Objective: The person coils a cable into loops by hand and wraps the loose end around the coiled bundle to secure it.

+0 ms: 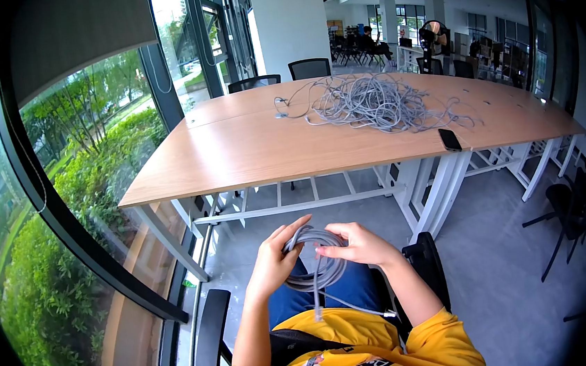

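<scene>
Above my lap I hold a coil of grey network cable (327,272) between both hands. My left hand (275,252) grips the coil's left side, fingers wrapped over its top. My right hand (356,243) closes on the upper right of the loops, its thumb pressed to them. One cable end hangs down the middle of the coil, and another end with a clear plug (389,313) trails to the right over the yellow shirt. On the table ahead lies a large tangled heap of grey cables (373,103), apart from my hands.
The wooden table (234,150) spans the view in front, on white metal legs. A black phone (449,140) lies at its near edge. Chair armrests (213,329) flank me. Windows stand at left, black chairs (568,208) at right. A person (373,42) sits far back.
</scene>
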Demonstrator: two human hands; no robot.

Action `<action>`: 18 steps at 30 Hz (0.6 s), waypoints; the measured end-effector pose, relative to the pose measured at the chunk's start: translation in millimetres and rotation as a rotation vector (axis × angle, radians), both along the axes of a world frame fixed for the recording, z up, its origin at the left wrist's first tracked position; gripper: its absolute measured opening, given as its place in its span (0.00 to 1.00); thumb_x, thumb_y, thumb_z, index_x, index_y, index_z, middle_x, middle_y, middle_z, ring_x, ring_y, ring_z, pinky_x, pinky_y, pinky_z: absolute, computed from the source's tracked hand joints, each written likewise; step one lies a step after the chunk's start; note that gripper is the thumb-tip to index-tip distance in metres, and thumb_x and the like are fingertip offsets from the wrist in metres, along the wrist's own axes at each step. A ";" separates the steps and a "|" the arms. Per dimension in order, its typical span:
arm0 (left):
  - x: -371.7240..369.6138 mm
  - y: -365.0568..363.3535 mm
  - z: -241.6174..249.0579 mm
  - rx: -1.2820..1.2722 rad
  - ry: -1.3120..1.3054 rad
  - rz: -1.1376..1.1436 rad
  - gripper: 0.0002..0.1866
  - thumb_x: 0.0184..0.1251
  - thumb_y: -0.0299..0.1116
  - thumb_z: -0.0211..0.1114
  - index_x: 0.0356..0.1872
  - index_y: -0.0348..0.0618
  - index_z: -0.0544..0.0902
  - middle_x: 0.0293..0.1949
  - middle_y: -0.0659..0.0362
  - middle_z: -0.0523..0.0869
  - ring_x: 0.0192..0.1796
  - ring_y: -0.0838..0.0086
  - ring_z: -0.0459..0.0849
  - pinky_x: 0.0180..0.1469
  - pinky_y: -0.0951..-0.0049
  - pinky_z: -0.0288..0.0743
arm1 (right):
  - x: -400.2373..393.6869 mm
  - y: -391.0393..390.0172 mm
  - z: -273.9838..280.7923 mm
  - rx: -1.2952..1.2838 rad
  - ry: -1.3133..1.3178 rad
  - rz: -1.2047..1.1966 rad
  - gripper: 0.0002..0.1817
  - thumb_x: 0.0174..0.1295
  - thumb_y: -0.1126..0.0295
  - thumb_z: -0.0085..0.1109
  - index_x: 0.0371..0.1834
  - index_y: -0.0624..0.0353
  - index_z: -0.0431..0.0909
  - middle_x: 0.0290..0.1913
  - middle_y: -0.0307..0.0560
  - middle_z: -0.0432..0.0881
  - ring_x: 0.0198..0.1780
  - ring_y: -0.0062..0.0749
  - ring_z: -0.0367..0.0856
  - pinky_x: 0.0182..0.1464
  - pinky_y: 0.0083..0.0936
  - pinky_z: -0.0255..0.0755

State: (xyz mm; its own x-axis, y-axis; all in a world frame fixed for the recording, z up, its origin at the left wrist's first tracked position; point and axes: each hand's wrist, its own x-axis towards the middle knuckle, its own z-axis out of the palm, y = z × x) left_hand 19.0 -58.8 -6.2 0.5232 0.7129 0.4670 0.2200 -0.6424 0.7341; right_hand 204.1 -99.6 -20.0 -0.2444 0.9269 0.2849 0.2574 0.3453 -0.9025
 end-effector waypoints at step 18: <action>2.1 8.3 -13.5 -0.283 -0.136 0.023 0.17 0.53 0.18 0.54 0.46 0.38 0.76 0.30 0.59 0.80 0.34 0.84 0.73 0.40 0.81 0.69 | -21.8 4.6 -9.6 0.474 -0.486 -0.384 0.26 0.51 0.53 0.59 0.47 0.60 0.68 0.36 0.52 0.77 0.37 0.46 0.76 0.36 0.33 0.70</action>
